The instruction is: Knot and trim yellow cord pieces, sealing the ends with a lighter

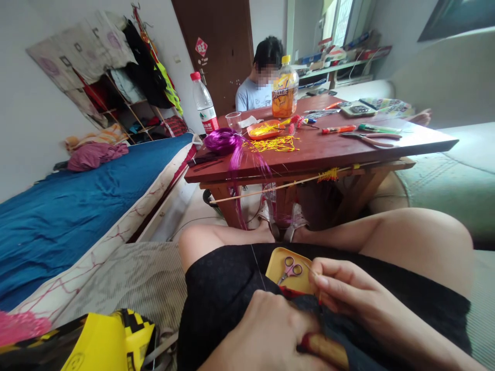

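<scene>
My left hand (pixel 270 332) rests low on my lap, fingers curled over a dark red and black piece (pixel 299 299) of material. My right hand (pixel 346 293) is pinched on a thin needle-like strand beside it, with a fine thread (pixel 257 268) running up from my lap toward the table. A yellow tin lid (pixel 280 265) lies on my black shorts and holds small pink-handled scissors (pixel 291 269).
A red-brown low table (pixel 328 149) stands ahead with purple fibre (pixel 226 140), yellow strands (pixel 276 144), an orange tray (pixel 265 130), two bottles, a cup, pens and scissors. A person sits behind it. A blue bed (pixel 77 201) is at left, a sofa (pixel 444 175) at right.
</scene>
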`<state>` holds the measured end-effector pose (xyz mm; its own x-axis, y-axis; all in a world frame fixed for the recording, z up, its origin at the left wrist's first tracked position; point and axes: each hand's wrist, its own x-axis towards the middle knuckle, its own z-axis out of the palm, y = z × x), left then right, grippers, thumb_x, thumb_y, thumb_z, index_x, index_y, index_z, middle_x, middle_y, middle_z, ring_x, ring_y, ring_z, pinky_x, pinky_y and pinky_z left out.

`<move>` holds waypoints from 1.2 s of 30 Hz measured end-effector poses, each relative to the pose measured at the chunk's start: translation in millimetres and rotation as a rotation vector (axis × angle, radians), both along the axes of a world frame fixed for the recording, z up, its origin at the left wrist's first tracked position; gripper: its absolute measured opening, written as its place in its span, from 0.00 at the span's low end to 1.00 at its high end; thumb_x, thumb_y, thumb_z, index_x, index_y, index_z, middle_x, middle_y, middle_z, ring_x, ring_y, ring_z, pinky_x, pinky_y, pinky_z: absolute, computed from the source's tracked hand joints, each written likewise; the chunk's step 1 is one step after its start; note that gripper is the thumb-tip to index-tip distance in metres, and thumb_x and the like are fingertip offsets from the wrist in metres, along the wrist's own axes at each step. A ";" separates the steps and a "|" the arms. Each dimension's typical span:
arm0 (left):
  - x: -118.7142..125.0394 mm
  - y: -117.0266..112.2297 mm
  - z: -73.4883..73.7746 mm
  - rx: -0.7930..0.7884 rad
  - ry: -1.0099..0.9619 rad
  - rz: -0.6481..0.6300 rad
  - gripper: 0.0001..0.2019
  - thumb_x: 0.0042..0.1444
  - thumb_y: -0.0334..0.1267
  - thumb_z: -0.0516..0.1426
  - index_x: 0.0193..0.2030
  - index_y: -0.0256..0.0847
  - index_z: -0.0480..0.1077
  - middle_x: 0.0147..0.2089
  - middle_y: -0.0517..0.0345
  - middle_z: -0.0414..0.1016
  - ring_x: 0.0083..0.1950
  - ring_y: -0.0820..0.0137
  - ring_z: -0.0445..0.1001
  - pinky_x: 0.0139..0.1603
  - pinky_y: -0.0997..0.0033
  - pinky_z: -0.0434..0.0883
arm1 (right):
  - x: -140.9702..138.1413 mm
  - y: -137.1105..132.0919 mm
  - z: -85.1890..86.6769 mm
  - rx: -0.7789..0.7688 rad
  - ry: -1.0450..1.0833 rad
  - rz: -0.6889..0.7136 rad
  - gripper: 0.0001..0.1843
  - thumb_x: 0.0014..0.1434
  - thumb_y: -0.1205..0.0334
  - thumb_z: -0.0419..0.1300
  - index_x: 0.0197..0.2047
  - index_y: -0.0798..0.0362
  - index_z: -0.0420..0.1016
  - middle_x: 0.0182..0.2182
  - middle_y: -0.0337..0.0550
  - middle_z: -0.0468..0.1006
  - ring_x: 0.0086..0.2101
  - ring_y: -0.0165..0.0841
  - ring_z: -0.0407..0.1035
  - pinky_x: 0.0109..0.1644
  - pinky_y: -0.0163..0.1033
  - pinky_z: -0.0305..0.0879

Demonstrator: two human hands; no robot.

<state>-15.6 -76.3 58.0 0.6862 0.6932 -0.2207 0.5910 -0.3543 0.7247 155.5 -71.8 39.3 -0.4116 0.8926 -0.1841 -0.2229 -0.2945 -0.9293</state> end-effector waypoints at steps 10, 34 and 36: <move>-2.9 5.8 -32.0 -0.612 -0.597 0.420 0.25 0.51 0.59 0.52 0.45 0.39 0.61 0.20 0.70 0.53 0.18 0.79 0.51 0.18 0.81 0.53 | -10.9 -24.3 -15.2 0.715 -0.588 -0.154 0.07 0.56 0.63 0.57 0.27 0.49 0.73 0.21 0.41 0.75 0.22 0.31 0.66 0.27 0.35 0.59; -6.9 8.4 -21.7 -0.155 -0.016 -0.107 0.06 0.53 0.37 0.55 0.37 0.46 0.71 0.32 0.61 0.73 0.32 0.67 0.71 0.32 0.74 0.65 | -15.6 -12.5 -31.5 -0.058 -0.117 0.034 0.19 0.52 0.47 0.59 0.22 0.53 0.61 0.19 0.32 0.61 0.22 0.26 0.55 0.24 0.31 0.52; -6.7 4.3 -20.2 -0.135 -0.033 -0.059 0.07 0.52 0.37 0.55 0.38 0.46 0.72 0.32 0.60 0.75 0.30 0.67 0.72 0.31 0.74 0.66 | -16.3 -11.1 -30.3 -0.094 -0.062 0.027 0.21 0.51 0.46 0.60 0.22 0.53 0.60 0.19 0.31 0.59 0.21 0.25 0.53 0.24 0.31 0.50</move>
